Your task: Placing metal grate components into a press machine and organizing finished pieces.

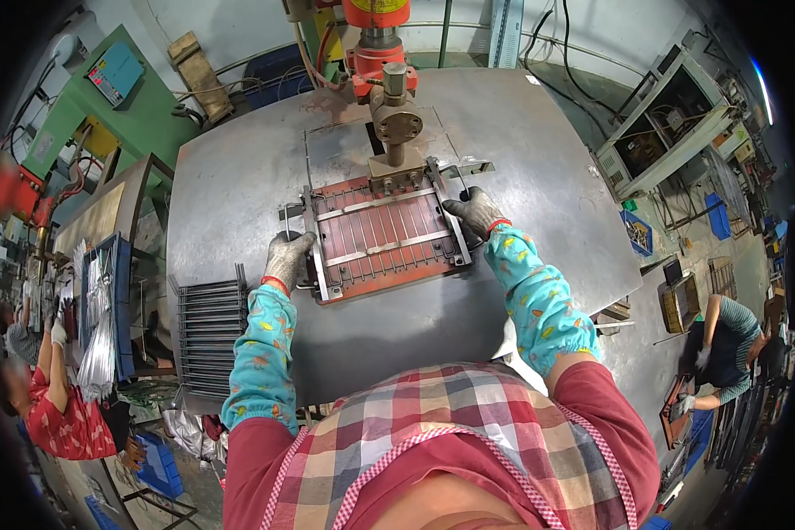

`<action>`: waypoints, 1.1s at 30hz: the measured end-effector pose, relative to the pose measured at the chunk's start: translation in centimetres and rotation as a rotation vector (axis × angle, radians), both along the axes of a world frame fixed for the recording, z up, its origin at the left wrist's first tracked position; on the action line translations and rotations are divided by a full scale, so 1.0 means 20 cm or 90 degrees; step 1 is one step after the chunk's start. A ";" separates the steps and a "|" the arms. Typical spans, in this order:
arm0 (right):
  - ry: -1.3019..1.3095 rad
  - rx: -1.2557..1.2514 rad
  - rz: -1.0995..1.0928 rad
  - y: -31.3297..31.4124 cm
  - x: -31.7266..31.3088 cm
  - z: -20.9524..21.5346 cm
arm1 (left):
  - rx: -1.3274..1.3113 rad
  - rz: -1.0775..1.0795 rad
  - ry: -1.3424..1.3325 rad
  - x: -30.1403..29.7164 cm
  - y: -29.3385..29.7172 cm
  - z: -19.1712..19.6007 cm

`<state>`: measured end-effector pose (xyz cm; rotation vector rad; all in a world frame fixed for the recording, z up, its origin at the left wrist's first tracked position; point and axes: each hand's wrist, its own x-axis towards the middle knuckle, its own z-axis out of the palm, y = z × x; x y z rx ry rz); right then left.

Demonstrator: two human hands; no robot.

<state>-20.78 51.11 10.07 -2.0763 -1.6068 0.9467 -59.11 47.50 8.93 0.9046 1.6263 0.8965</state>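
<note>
A welding jig [365, 280] with a reddish-brown base plate lies on the grey metal table in front of me. Thin wire rods sit in it, crossed by two flat metal strips [387, 246], with metal side bars at both ends. My left hand [288, 258], in a grey glove, is closed at the jig's left side by a bent rod handle [291, 217]. On the other side, my gloved right hand [480, 213] is closed by the right handle [456, 174]. The fingers partly hide both grips. A welding head's electrode block [396, 166] stands over the jig's far edge.
A stack of dark wire racks [210, 322] rests at the metal table's [539, 132] left edge. Farther left is a blue bin [106, 291] of metal rods. Co-workers stand left [66, 397] and right [729, 353]. A blue crate [636, 232] sits at right.
</note>
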 end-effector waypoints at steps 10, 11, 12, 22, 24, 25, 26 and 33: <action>0.052 0.053 0.028 0.03 0.05 -0.02 | -0.011 0.071 -0.169 0.03 -0.10 0.09; 0.067 0.023 0.016 0.06 0.05 0.01 | -0.017 0.087 -0.219 0.03 -0.13 0.11; 0.043 0.024 0.020 0.13 0.05 -0.01 | 0.036 0.116 -0.255 0.03 -0.11 0.02; -0.087 0.310 0.063 0.10 -0.09 0.05 | 0.027 -0.136 -0.523 0.75 -0.58 -0.04; -0.128 0.169 0.017 0.03 -0.10 0.12 | 0.253 -0.316 -0.181 0.72 -0.61 0.03; -0.109 0.114 -0.010 0.01 -0.08 0.13 | 0.317 -0.278 -0.005 0.65 -0.55 0.09; -0.143 0.136 -0.038 0.00 -0.03 0.04 | 0.172 -0.207 0.090 0.61 -0.47 0.25; 0.286 0.267 -0.181 0.07 0.02 -0.28 | 0.078 0.122 0.268 0.08 0.11 0.06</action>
